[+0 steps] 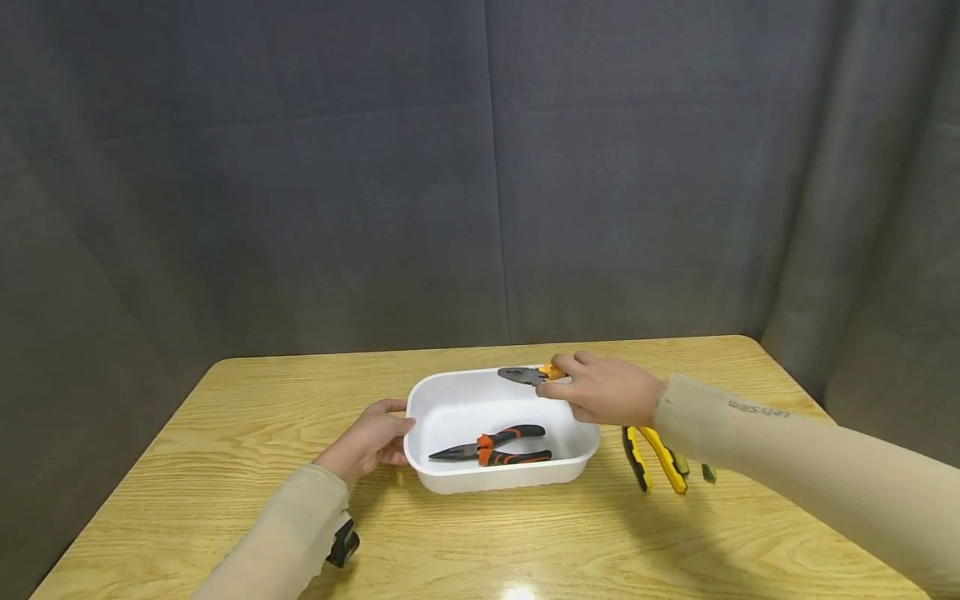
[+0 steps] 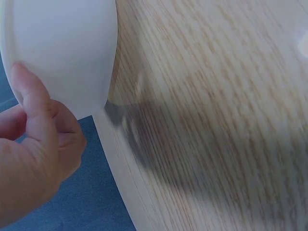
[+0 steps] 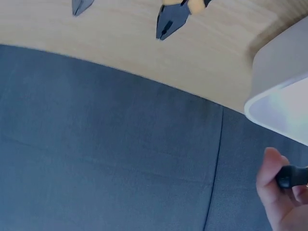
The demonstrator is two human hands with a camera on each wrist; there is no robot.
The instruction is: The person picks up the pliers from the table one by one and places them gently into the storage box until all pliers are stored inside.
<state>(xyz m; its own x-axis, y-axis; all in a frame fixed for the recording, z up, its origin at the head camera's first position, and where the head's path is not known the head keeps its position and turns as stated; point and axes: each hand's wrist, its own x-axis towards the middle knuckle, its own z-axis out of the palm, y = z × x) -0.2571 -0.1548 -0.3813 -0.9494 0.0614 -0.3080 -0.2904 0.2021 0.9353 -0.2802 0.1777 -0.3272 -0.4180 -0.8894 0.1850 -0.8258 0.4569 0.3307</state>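
A white plastic bin stands on the table, with needle-nose pliers with black and orange handles lying in it. My left hand grips the bin's left end; in the left wrist view the thumb lies along the outer wall. Above the bin's back right part, my right hand holds combination pliers by their orange handles, with the dark head pointing left. The right wrist view shows one black handle end poking out of that hand; most of the handles are hidden by the fingers.
Right of the bin, yellow-and-black pliers handles lie on the wooden table, partly under the right forearm. A green-and-black handle end shows beside them. Two pliers heads appear in the right wrist view. A grey curtain hangs behind the table.
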